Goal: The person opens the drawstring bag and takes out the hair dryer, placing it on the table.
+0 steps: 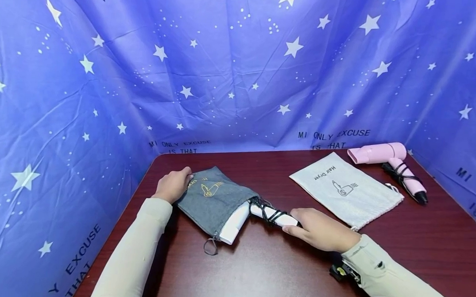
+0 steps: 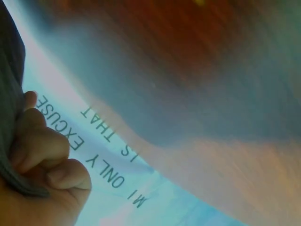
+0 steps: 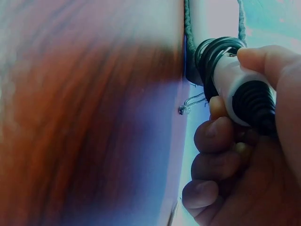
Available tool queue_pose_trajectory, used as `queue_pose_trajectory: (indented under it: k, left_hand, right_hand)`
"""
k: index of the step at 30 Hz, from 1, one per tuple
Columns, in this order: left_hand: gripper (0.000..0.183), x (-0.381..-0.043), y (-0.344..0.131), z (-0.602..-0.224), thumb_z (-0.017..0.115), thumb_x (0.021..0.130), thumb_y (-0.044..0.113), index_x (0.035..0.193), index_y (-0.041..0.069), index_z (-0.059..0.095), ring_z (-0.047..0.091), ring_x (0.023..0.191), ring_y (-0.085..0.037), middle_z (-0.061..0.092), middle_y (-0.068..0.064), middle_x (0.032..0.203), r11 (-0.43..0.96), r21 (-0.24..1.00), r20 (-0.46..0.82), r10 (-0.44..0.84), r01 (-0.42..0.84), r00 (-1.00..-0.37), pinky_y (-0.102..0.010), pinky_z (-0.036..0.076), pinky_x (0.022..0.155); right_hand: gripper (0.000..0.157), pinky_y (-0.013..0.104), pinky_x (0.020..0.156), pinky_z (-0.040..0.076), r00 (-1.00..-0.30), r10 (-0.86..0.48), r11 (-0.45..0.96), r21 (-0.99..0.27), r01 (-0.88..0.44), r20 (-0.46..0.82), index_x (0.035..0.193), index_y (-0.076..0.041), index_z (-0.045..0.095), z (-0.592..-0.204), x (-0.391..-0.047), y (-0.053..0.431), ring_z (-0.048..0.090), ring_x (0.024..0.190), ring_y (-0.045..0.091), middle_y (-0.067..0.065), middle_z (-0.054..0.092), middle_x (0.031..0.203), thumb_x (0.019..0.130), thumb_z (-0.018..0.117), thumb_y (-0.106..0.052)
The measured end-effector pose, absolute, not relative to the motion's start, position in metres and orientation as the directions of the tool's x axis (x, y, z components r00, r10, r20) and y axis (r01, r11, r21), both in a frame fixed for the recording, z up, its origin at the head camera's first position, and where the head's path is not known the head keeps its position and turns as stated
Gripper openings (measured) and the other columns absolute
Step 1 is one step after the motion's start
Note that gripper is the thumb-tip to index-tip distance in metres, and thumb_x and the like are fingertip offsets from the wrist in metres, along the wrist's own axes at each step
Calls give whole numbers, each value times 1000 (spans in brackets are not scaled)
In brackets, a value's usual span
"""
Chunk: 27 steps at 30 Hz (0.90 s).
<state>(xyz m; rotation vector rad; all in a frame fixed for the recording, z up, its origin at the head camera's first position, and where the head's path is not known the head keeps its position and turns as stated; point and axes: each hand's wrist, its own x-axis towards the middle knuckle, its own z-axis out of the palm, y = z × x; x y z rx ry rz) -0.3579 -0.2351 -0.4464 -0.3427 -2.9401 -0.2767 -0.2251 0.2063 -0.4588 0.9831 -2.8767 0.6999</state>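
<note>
A white hair dryer [image 1: 234, 223] sits partly inside a dark grey drawstring bag [image 1: 215, 203]; its nozzle end and handle stick out, and the rest is hidden by the cloth. My right hand [image 1: 320, 228] grips the handle near its end. In the right wrist view, the black cord [image 3: 207, 61] is wound round the handle [image 3: 230, 87], with my thumb and curled fingers about it. My left hand [image 1: 173, 184] pinches the bag's closed far-left corner. The left wrist view shows curled fingers [image 2: 47, 150] on the grey cloth [image 2: 9, 94]. A drawstring loop [image 1: 211, 246] hangs from the bag's mouth.
To the right, a pale drawstring bag [image 1: 345, 188] marked "Hair Dryer" lies flat on the dark red table [image 1: 224, 281]. Beyond it lies a pink hair dryer [image 1: 381, 153] with a black cord round its handle. A blue star-patterned curtain [image 1: 233, 68] encloses the table's back and sides.
</note>
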Motion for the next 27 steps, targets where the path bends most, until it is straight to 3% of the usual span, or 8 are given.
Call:
queue_pose_trajectory:
  k: [11, 18, 27]
  left_hand:
    - [15, -364, -238, -453, 55, 108, 30, 97, 20, 54, 72, 82, -37, 73, -7, 85, 932, 84, 232, 327, 353, -916, -55, 53, 63]
    - [17, -364, -239, -454, 58, 106, 26, 93, 18, 52, 71, 74, -35, 66, -5, 75, 907, 10, 288, 401, 421, -870, -53, 51, 60]
    - [17, -363, -241, -453, 58, 106, 27, 94, 17, 52, 70, 71, -35, 67, -5, 77, 883, -31, 326, 451, 467, -831, -52, 51, 57]
  right_hand:
    - [29, 21, 62, 40, -790, -591, 679, -428, -597, 164, 83, -28, 52, -462, -227, 209, 44, 65, -1, -17, 42, 70, 104, 60, -47]
    - [29, 20, 62, 40, -778, -605, 672, -416, -613, 168, 83, -28, 50, -461, -227, 211, 43, 65, -2, -17, 41, 70, 104, 60, -45]
    - [29, 20, 61, 40, -768, -622, 654, -439, -616, 152, 83, -28, 50, -463, -227, 214, 43, 65, -3, -18, 40, 71, 104, 59, -47]
